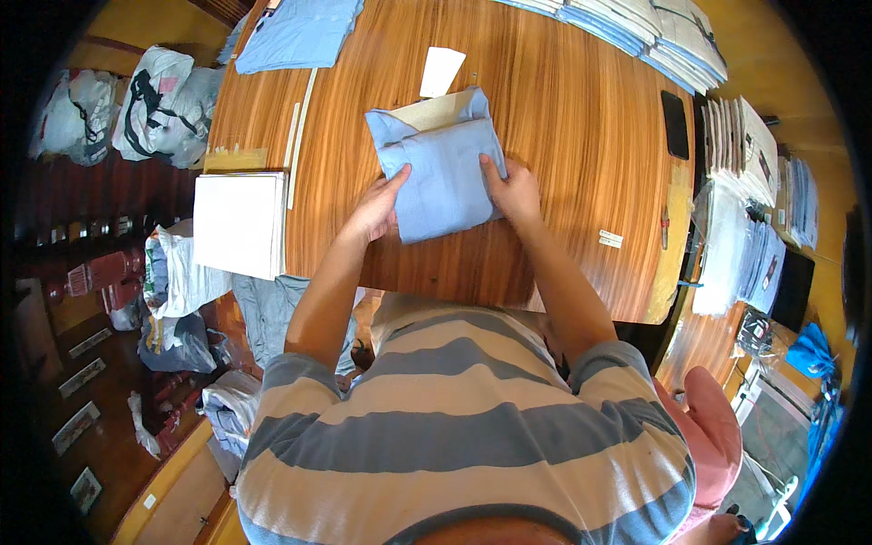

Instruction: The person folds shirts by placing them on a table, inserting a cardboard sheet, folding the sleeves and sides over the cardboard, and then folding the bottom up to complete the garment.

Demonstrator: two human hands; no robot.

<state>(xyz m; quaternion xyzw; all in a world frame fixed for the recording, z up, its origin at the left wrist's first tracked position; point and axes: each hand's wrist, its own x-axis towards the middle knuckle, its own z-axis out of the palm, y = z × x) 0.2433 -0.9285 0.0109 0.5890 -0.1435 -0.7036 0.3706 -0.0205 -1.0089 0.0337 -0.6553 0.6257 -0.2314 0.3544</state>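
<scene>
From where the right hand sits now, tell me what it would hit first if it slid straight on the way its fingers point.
The right hand already rests on the folded light-blue shirt, fingers pointing up and leftward across it. Sliding on, it would likely ride over the shirt toward the tan cardboard insert at its far edge, then probably the white card.
</scene>
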